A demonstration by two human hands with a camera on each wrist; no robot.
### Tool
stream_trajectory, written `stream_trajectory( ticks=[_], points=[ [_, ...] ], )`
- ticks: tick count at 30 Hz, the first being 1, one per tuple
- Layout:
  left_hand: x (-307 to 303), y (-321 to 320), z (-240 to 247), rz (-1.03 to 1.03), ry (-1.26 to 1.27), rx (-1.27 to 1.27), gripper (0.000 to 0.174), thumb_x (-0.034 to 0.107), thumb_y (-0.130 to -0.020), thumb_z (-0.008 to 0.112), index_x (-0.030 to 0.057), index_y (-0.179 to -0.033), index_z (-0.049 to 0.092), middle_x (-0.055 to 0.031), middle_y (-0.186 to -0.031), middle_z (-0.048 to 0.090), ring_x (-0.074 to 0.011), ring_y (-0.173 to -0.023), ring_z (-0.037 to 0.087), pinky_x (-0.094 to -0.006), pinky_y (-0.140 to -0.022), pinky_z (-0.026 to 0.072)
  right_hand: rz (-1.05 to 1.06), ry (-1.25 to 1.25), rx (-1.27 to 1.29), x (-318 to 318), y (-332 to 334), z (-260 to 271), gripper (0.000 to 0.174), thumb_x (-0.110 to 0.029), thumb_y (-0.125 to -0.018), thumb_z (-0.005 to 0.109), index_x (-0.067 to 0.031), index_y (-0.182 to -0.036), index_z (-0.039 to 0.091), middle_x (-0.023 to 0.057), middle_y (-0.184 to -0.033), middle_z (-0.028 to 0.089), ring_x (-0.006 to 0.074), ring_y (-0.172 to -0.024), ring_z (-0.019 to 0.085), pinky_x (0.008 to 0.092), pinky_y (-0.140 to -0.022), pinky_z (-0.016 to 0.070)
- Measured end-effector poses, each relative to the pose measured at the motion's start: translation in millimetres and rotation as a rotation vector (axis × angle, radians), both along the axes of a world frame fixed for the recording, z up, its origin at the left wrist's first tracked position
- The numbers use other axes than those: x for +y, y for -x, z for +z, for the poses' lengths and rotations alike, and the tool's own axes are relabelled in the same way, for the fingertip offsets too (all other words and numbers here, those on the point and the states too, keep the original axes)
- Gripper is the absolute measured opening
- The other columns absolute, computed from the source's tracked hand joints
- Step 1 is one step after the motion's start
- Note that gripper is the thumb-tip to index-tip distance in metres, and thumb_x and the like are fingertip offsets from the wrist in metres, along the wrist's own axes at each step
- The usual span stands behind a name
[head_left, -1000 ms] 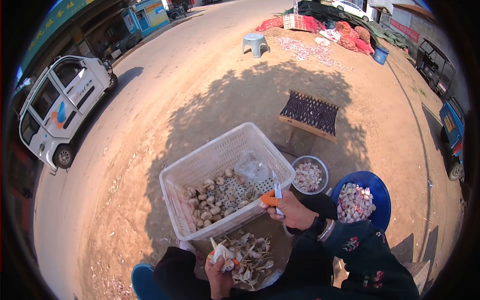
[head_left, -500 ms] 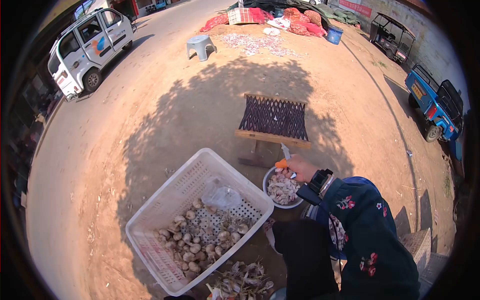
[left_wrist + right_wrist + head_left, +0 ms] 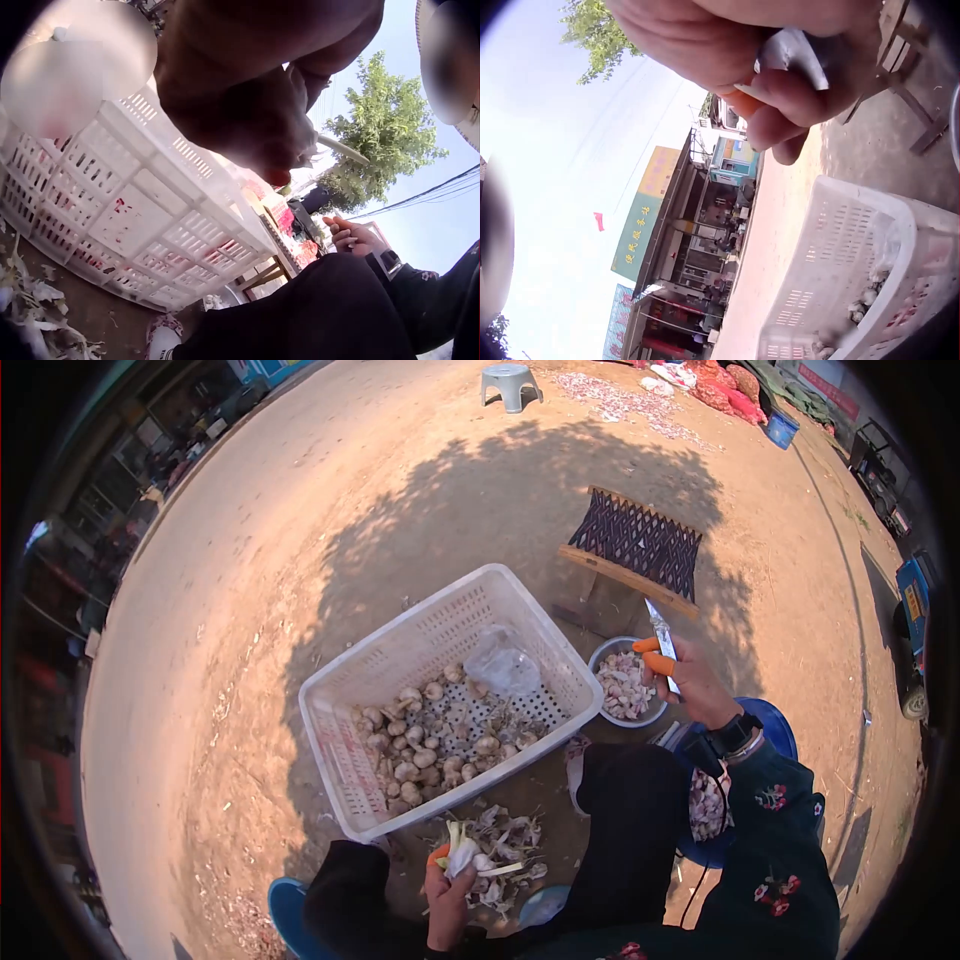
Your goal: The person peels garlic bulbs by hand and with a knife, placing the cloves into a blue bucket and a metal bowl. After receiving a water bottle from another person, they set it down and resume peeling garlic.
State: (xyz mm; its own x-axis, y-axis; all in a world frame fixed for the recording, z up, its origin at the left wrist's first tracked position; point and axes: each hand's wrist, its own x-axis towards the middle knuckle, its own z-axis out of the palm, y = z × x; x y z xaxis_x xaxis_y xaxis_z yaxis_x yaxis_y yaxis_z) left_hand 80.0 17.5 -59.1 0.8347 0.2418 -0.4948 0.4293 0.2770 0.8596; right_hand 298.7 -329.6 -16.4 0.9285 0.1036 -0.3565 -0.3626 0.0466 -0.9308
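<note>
Sunlit dirt ground [image 3: 230,620], dappled with shade [image 3: 400,550], surrounds a white crate [image 3: 420,647] holding garlic bulbs [image 3: 425,757]. At the crate's six o'clock, the left hand [image 3: 447,900] pinches a stemmed garlic head [image 3: 464,856], dry skins [image 3: 517,835] lying at its three o'clock. Out at the crate's three o'clock sits a metal bowl [image 3: 640,722] of cloves [image 3: 624,685], and at that bowl's three-o'clock side the right hand [image 3: 703,685] curls orange-tipped fingers [image 3: 657,663] round a knife [image 3: 660,628].

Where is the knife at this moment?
In the head view, the knife is right of centre in the person's right grip, pictured just below the woven stool and at the bowl's upper right.
</note>
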Motion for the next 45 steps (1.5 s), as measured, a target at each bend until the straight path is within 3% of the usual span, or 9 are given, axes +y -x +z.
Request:
stream_trajectory(
  ticks=[7,15,22,25,28,31,38,42,45],
  points=[
    [-10.3,18.4,66.6,-0.127,-0.15,-0.338,0.051,0.0,-0.085,0.051,0.001,-0.133,0.034,-0.0075,-0.111,0.055,-0.0104,-0.091,0.052,-0.0231,-0.079,0.0431,0.615,0.037,-0.348,130.1,131.5,44.2,0.019,-0.007,-0.087,0.059,-0.0017,-0.105,0.058,0.0042,-0.084,0.063,0.0073,-0.067,0.057,0.0228,-0.06,0.0466],
    [-14.0,64.3,82.9,-0.152,-0.272,-0.546,0.051,-0.001,-0.088,0.045,0.0016,-0.136,0.028,-0.0118,-0.115,0.053,-0.0152,-0.101,0.052,-0.028,-0.089,0.0422,0.458,0.177,-0.71,193.8,235.1,21.6,0.039,-0.027,-0.079,0.071,-0.0027,-0.1,0.051,0.0089,-0.074,0.061,0.0141,-0.061,0.06,0.0262,-0.054,0.0465],
    [-18.8,88.4,72.8,-0.112,0.031,-0.594,0.054,-0.002,-0.087,0.044,0.005,-0.137,0.024,-0.0119,-0.12,0.048,-0.0179,-0.108,0.049,-0.0304,-0.093,0.0406,0.359,0.07,-0.82,198.7,261.9,19.8,0.027,-0.019,-0.082,0.067,-0.0007,-0.093,0.052,0.0095,-0.074,0.06,0.0163,-0.062,0.062,0.0273,-0.054,0.0471],
    [-23.7,88.9,79.3,0.025,0.341,-0.518,0.054,-0.002,-0.086,0.045,0.005,-0.136,0.026,-0.0125,-0.12,0.047,-0.0201,-0.108,0.05,-0.0327,-0.092,0.0431,0.273,-0.281,-0.452,201.2,269.8,22.8,0.016,-0.015,-0.085,0.061,-0.0021,-0.09,0.053,0.0056,-0.07,0.057,0.0144,-0.053,0.056,0.0254,-0.048,0.0437],
    [-25.3,88.2,83.8,0.147,0.506,-0.496,0.053,-0.002,-0.085,0.047,0.0048,-0.134,0.029,-0.0135,-0.12,0.047,-0.0219,-0.104,0.053,-0.0357,-0.088,0.0476,0.256,-0.831,0.366,201.1,266.5,28.9,0.027,-0.032,-0.091,0.049,-0.005,-0.09,0.053,0.001,-0.06,0.044,0.0079,-0.041,0.035,0.0209,-0.038,0.0285],
    [-18.5,88.4,78.4,0.146,0.498,-0.482,0.051,-0.001,-0.085,0.048,0.0046,-0.132,0.032,-0.0128,-0.119,0.048,-0.0195,-0.101,0.054,-0.0324,-0.085,0.0483,0.278,-0.877,0.36,198.4,262.5,28.8,0.034,-0.038,-0.092,0.046,-0.0055,-0.092,0.053,0.0025,-0.061,0.044,0.0091,-0.042,0.036,0.0223,-0.04,0.0309],
    [27.6,67.3,34.6,0.001,0.249,-0.357,0.039,0.004,-0.084,0.056,0.0016,-0.12,0.043,-0.0085,-0.104,0.057,-0.0156,-0.089,0.057,-0.0274,-0.077,0.0488,0.146,-0.694,0.001,148.1,232.5,37.2,0.026,-0.031,-0.09,0.055,-0.0055,-0.098,0.054,0.0052,-0.07,0.05,0.0093,-0.046,0.039,0.0217,-0.043,0.033],
    [69.5,67.9,-27.0,-0.481,-0.582,-0.049,0.047,0.022,-0.073,0.071,0.0008,-0.111,0.052,-0.0156,-0.096,0.061,-0.0226,-0.091,0.059,-0.032,-0.078,0.0476,-0.202,-0.606,-0.088,87.6,231.5,48.8,0.02,-0.013,-0.085,0.058,-0.0027,-0.102,0.055,0.0036,-0.075,0.055,0.0069,-0.048,0.044,0.0191,-0.042,0.0347],
    [79.2,61.1,-27.1,-0.796,-1.046,0.046,0.056,0.029,-0.071,0.071,0.0009,-0.115,0.05,-0.0195,-0.099,0.061,-0.0305,-0.09,0.06,-0.0364,-0.079,0.0477,-0.706,-0.655,-0.22,38.6,235.0,37.9,0.034,-0.04,-0.092,0.048,-0.0079,-0.102,0.054,0.0007,-0.069,0.05,0.0059,-0.047,0.037,0.0211,-0.041,0.0305]
  ],
)
